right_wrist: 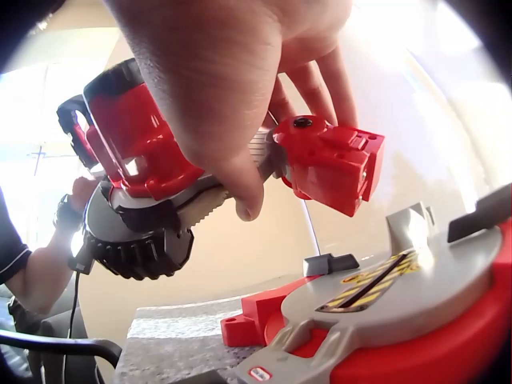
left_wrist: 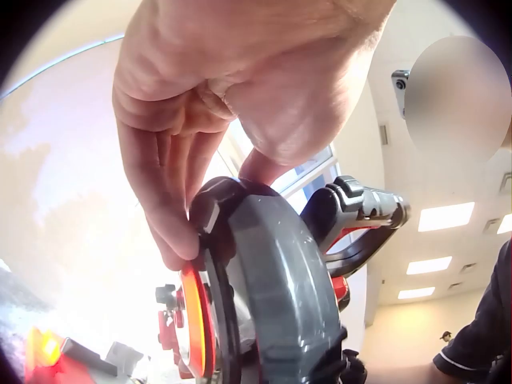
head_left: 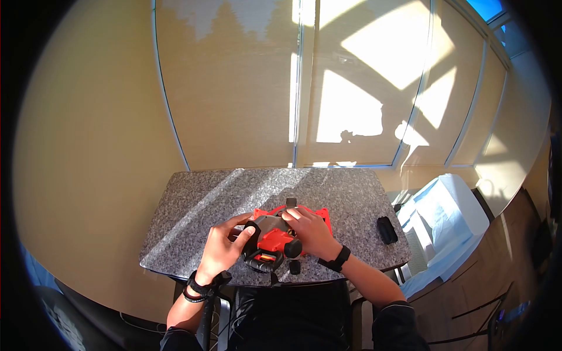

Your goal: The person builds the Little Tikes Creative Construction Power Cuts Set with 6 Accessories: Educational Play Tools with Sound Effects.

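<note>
Both hands hold the red and grey upper part of a toy miter saw [head_left: 274, 238] over the table. My left hand [head_left: 224, 245] pinches the rounded dark guard [left_wrist: 284, 276], fingertips near the orange-edged disc [left_wrist: 194, 320], thumb on the opposite side. A dark handle [left_wrist: 364, 220] sticks out beyond the guard. My right hand [head_left: 316, 236] grips the grey arm between the red motor housing [right_wrist: 132, 136] and a red hinge block [right_wrist: 332, 164]. In the right wrist view, that block hangs above the red base [right_wrist: 264, 312] with its round grey turntable [right_wrist: 352, 300] and striped slot.
The speckled stone-look table [head_left: 193, 205] has a small black object [head_left: 386, 230] near its right edge. To the right stands a chair draped with a pale blue cover [head_left: 448, 213]. A beige blind [head_left: 234, 88] hangs behind the table, with bright sun patches.
</note>
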Demonstrator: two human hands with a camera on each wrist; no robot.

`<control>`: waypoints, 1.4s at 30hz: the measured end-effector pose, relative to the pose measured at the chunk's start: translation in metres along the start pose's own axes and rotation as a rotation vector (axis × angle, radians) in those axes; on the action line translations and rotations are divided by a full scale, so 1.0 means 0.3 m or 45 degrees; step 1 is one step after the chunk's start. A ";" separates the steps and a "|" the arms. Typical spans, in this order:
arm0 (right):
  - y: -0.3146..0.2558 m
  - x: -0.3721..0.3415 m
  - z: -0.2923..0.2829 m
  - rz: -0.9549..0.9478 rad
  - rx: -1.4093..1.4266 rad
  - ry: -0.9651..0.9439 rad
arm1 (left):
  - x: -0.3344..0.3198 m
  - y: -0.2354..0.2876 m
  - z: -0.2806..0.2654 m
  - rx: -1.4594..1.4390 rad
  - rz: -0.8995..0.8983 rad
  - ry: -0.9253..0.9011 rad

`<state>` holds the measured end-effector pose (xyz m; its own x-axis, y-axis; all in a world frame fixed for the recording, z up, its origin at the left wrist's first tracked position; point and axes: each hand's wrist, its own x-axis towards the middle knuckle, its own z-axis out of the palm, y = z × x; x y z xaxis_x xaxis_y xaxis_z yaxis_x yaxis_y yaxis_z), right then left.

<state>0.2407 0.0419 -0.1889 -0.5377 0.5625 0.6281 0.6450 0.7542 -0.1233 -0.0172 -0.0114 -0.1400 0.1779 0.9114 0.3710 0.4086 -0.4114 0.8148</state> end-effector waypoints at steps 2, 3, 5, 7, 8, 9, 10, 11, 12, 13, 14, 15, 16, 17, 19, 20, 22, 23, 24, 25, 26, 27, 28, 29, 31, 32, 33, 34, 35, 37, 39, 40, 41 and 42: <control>-0.005 0.008 -0.018 0.054 0.065 -0.013 | -0.002 -0.001 -0.005 -0.144 -0.061 0.000; -0.005 0.012 -0.026 0.109 0.130 -0.028 | -0.002 -0.001 -0.005 -0.143 -0.061 0.001; 0.002 0.020 -0.041 0.121 0.177 -0.003 | 0.000 0.000 -0.005 -0.249 0.010 -0.007; 0.016 0.030 -0.047 0.136 0.225 0.022 | 0.001 -0.007 -0.004 -0.300 0.045 -0.011; 0.031 0.036 -0.043 0.104 0.173 0.071 | 0.004 -0.023 0.002 -0.359 0.065 -0.026; 0.045 0.039 -0.038 0.073 0.121 0.121 | 0.009 -0.039 0.007 -0.418 0.086 -0.041; 0.060 0.037 -0.033 0.071 0.121 0.122 | 0.012 -0.056 0.013 -0.417 0.087 -0.040; 0.076 0.034 -0.029 0.189 0.294 0.142 | 0.016 -0.074 0.019 -0.431 0.037 -0.086; 0.087 0.033 -0.030 0.305 0.468 0.161 | 0.018 -0.095 0.026 -0.445 -0.013 -0.132; 0.096 0.044 -0.047 0.383 0.721 0.160 | 0.022 -0.111 0.033 -0.408 -0.055 -0.173; 0.122 0.045 -0.045 0.382 0.721 0.160 | 0.019 -0.121 0.037 -0.408 -0.054 -0.171; 0.164 0.042 -0.027 0.411 0.894 0.132 | 0.018 -0.119 0.044 -0.208 -0.037 -0.220; 0.202 0.035 -0.006 0.440 1.067 0.103 | 0.016 -0.117 0.051 -0.008 -0.019 -0.268; 0.238 0.028 0.015 0.357 1.013 0.174 | 0.011 -0.110 0.063 0.146 -0.015 -0.302; 0.347 0.018 0.083 0.357 0.814 0.062 | -0.001 -0.117 0.097 0.304 0.094 -0.348; 0.407 0.005 0.118 0.387 0.759 -0.086 | -0.011 -0.134 0.113 0.462 0.203 -0.396; 0.366 0.055 0.065 0.417 0.567 -0.086 | -0.015 -0.216 0.162 0.540 0.278 -0.415; 0.346 0.075 0.044 0.447 0.375 -0.086 | -0.018 -0.214 0.180 0.563 0.275 -0.458; 0.377 0.075 0.076 0.446 0.376 -0.087 | -0.020 -0.214 0.195 0.585 0.272 -0.502; 0.433 0.073 0.136 0.400 0.361 -0.085 | -0.016 -0.226 0.208 0.585 0.271 -0.501; 0.466 0.071 0.170 0.355 0.345 -0.083 | -0.008 -0.248 0.223 0.655 0.277 -0.564; 0.449 0.080 0.156 0.352 0.346 -0.084 | -0.001 -0.267 0.236 0.725 0.284 -0.627; 0.417 0.097 0.129 0.371 0.415 -0.065 | 0.003 -0.280 0.245 0.726 0.282 -0.625; 0.391 0.115 0.110 0.391 0.484 -0.046 | 0.005 -0.292 0.253 0.768 0.269 -0.663; 0.425 0.133 0.152 0.332 0.572 -0.056 | 0.006 -0.309 0.265 0.809 0.256 -0.703; 0.447 0.135 0.177 0.273 0.658 -0.065 | 0.005 -0.316 0.271 0.816 0.229 -0.723; 0.457 0.135 0.189 0.273 0.659 -0.065 | 0.006 -0.319 0.274 0.823 0.202 -0.743; 0.465 0.133 0.202 0.292 0.690 -0.051 | 0.008 -0.322 0.276 0.824 0.201 -0.742; 0.474 0.130 0.215 0.310 0.722 -0.038 | 0.008 -0.324 0.276 0.834 0.219 -0.755; 0.458 0.138 0.191 0.365 0.770 -0.090 | 0.005 -0.326 0.272 0.845 0.233 -0.764; 0.465 0.141 0.182 0.419 0.813 -0.143 | 0.005 -0.328 0.268 0.910 0.302 -0.786; 0.478 0.141 0.188 0.410 0.793 -0.168 | 0.005 -0.328 0.266 0.908 0.301 -0.784; 0.489 0.137 0.195 0.400 0.774 -0.193 | 0.004 -0.326 0.264 0.904 0.313 -0.779; 0.491 0.139 0.195 0.387 0.766 -0.194 | 0.003 -0.325 0.262 0.901 0.324 -0.775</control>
<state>0.2814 0.1962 -0.2259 -0.4791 0.7870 0.3888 0.3892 0.5875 -0.7095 0.0135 0.0301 -0.2542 0.6875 0.7250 0.0427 0.7030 -0.6791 0.2114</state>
